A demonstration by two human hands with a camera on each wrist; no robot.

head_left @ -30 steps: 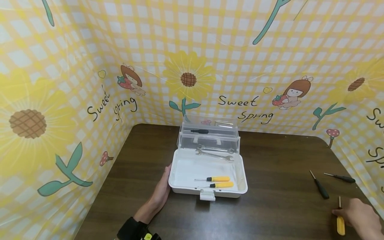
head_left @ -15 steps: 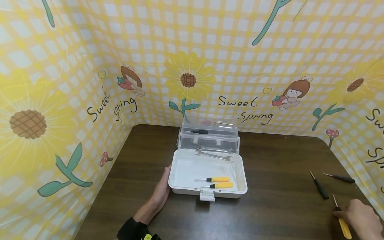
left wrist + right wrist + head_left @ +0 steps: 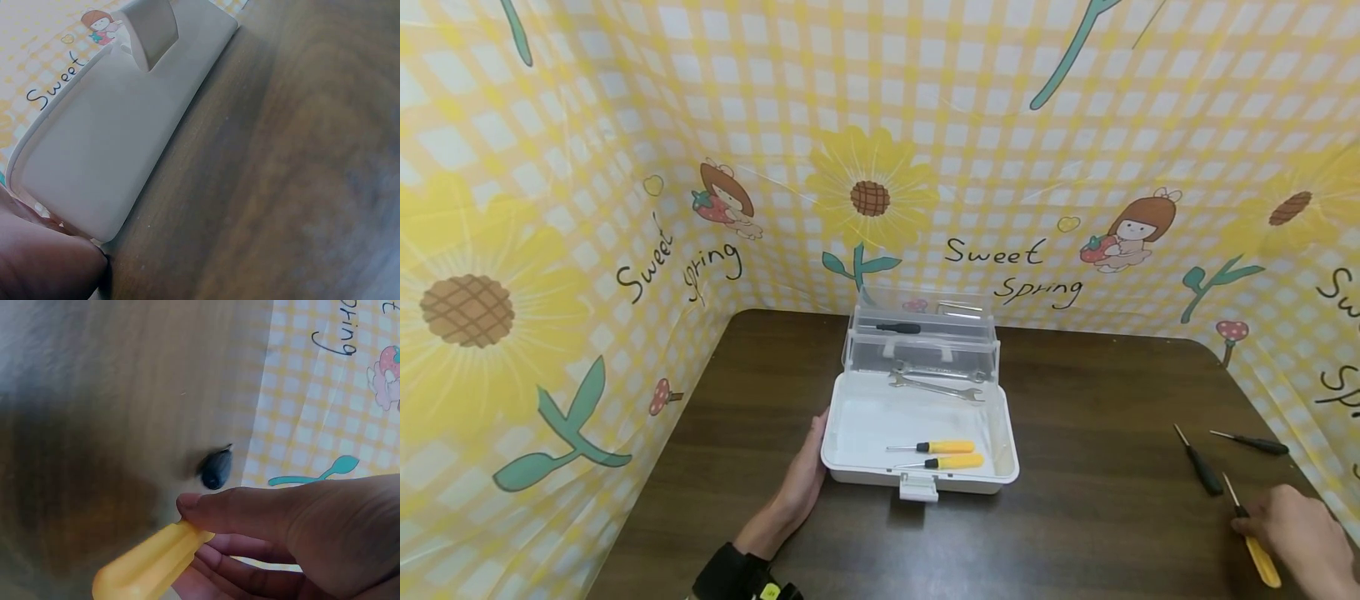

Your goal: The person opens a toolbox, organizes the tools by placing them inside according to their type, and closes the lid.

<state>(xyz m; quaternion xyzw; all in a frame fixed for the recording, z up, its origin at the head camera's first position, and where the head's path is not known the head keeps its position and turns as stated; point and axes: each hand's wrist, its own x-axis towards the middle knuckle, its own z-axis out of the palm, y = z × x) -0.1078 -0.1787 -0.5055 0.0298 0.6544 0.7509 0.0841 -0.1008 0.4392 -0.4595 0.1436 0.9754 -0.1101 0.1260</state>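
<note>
My right hand is over the table's right front and pinches a screwdriver with a yellow and black handle, its shaft pointing away. In the right wrist view, thumb and fingers hold its yellow handle. A white toolbox stands open in the middle. Along its left side lies my left hand, fingers fairly straight; the left wrist view has a digit at the box's lower corner. Inside the box are two yellow-handled screwdrivers and a wrench near the back.
Two black-handled screwdrivers lie at the right: one screwdriver beside the right hand and another screwdriver farther off. Clear trays at the box's back hold a black-handled tool. A patterned cloth surrounds the dark wooden table.
The screwdriver in my right hand has turned, its tip swinging left and slightly away while its handle end swings right. My left hand and the toolbox have stayed put.
</note>
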